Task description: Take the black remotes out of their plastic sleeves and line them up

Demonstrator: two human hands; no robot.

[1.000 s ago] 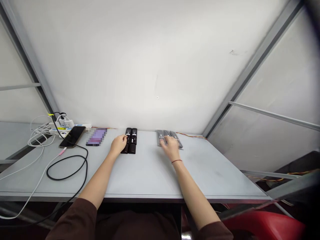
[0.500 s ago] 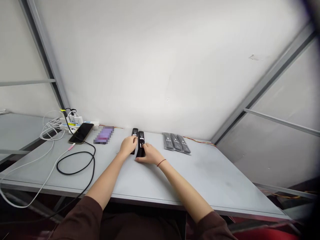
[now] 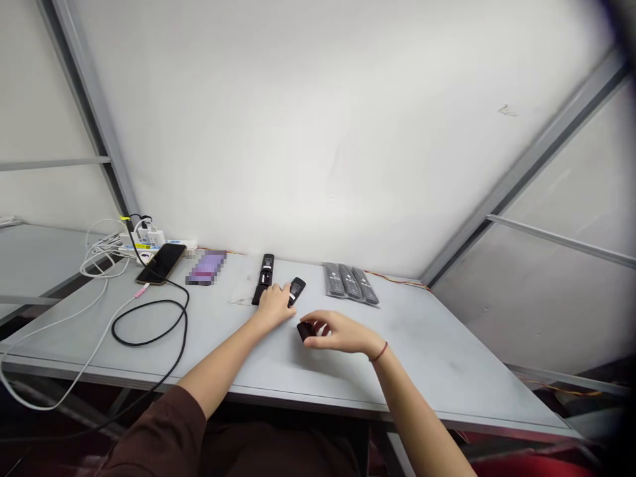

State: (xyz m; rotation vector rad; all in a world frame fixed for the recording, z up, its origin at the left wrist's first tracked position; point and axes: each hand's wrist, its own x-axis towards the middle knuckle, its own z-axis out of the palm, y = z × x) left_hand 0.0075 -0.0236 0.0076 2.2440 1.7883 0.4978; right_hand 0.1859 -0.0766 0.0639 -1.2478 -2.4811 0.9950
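Observation:
My left hand (image 3: 275,306) is closed around the lower part of a black remote (image 3: 297,289), whose upper end slants out to the right. Just left of it, another black remote (image 3: 267,264) lies back side up with its battery compartment uncovered. My right hand (image 3: 338,332) is raised a little over the table at the right, its fingers and thumb pinching a small dark piece (image 3: 305,330). Part of that piece is hidden by the fingers.
Three remotes in clear wrap (image 3: 350,283) lie at the back right. On the left are a black phone (image 3: 162,264), a blurred purple object (image 3: 206,267), a power strip (image 3: 181,245) with chargers, and a looped black cable (image 3: 149,344). A white wall stands behind.
My right hand has moved right and toward me, away from the remotes, with the dark piece. My left hand has shifted right onto the second remote, which is now slanted.

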